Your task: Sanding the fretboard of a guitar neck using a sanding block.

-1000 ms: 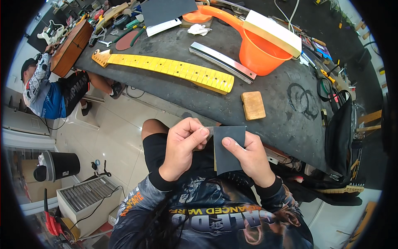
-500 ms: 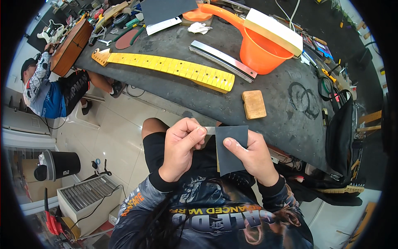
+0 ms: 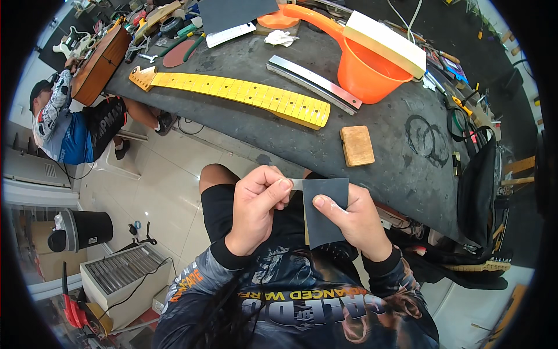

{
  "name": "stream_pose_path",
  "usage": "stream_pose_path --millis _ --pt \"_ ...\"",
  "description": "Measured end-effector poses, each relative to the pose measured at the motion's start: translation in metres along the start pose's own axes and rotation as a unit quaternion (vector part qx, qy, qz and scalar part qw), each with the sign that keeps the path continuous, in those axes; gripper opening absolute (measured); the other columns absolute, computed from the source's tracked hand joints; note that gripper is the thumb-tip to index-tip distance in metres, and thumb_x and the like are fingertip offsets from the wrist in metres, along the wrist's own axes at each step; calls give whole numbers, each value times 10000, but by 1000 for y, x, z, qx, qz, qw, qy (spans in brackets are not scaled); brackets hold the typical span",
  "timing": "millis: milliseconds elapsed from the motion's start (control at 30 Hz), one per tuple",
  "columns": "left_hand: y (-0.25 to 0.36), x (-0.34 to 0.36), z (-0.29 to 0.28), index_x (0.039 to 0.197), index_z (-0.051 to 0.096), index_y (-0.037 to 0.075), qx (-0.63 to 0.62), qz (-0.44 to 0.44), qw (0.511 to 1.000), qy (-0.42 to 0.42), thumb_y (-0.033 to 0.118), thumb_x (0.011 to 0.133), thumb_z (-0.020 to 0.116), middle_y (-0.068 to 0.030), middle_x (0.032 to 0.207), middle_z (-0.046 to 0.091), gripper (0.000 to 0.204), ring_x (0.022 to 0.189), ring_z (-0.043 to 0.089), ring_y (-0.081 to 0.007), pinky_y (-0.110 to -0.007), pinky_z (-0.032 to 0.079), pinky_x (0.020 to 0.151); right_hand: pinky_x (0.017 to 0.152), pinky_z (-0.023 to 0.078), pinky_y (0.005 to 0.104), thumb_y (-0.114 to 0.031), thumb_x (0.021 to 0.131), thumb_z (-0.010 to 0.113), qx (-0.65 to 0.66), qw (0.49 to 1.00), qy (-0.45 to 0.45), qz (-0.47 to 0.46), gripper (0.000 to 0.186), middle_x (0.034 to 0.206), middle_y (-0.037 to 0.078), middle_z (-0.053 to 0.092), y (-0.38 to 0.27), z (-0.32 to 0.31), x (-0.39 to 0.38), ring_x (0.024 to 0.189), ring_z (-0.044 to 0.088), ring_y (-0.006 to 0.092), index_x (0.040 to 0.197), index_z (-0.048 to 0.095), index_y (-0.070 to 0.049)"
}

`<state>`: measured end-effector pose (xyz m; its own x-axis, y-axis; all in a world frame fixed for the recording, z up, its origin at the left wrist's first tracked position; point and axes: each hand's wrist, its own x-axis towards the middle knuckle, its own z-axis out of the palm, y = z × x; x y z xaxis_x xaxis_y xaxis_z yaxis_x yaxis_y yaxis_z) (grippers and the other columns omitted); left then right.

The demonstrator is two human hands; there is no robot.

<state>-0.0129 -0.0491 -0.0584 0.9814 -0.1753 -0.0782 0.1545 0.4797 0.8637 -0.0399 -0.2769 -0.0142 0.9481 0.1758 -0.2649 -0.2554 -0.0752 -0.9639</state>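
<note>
In front of my lap, my right hand (image 3: pixel 361 224) grips a dark grey sheet of sandpaper (image 3: pixel 325 224), thumb flat on its face and fingers hidden behind. My left hand (image 3: pixel 257 205) is closed, thumb and index finger pinching a short pale strip (image 3: pixel 297 184). That strip reaches to the sheet's upper left edge, and I cannot make out how the two are joined. Past my hands, a small wooden block (image 3: pixel 357 146) lies near the bench edge. A guitar neck with a yellow fretboard (image 3: pixel 244 94) rests beyond it, near a long metal-faced bar (image 3: pixel 314 84).
On the dark bench (image 3: pixel 401 148) stands an orange dipper (image 3: pixel 372 78) with a cream block (image 3: pixel 386 43) across its rim. Crumpled white tissue (image 3: pixel 281 38) and many tools lie farther back. At the left, another person (image 3: pixel 72 125) holds a guitar body (image 3: pixel 100 65). A black bag (image 3: pixel 478 186) hangs at right.
</note>
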Motion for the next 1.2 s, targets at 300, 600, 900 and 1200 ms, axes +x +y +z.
stream_pose_path --millis 300,600,900,1200 --pt "19 13 -14 973 659 54 0 39 999 -1 137 1165 742 -55 871 623 225 770 539 -148 -319 423 739 848 592 303 -235 1162 836 -5 999 -38 -16 254 1047 2 786 0 4 -2 955 713 86 1190 831 17" --pt "36 2 -32 942 631 70 55 86 995 -15 133 1111 758 -53 839 609 221 766 510 -133 -329 406 734 892 607 300 -255 1177 817 87 996 25 -12 280 1093 -7 807 8 -14 0 989 738 87 1283 819 4" --pt "31 -3 -29 965 661 49 107 79 990 -38 95 1075 804 -62 890 641 186 785 539 -138 -309 420 729 937 626 302 -280 1181 816 131 991 25 -1 333 1173 21 854 11 -12 3 1030 765 96 1348 821 8" --pt "13 2 -13 1002 702 33 70 21 995 -73 77 1120 800 -40 949 682 160 815 575 -99 -283 438 737 915 617 295 -267 1178 824 69 998 -14 -1 337 1140 7 850 8 3 3 1020 752 85 1372 830 8"
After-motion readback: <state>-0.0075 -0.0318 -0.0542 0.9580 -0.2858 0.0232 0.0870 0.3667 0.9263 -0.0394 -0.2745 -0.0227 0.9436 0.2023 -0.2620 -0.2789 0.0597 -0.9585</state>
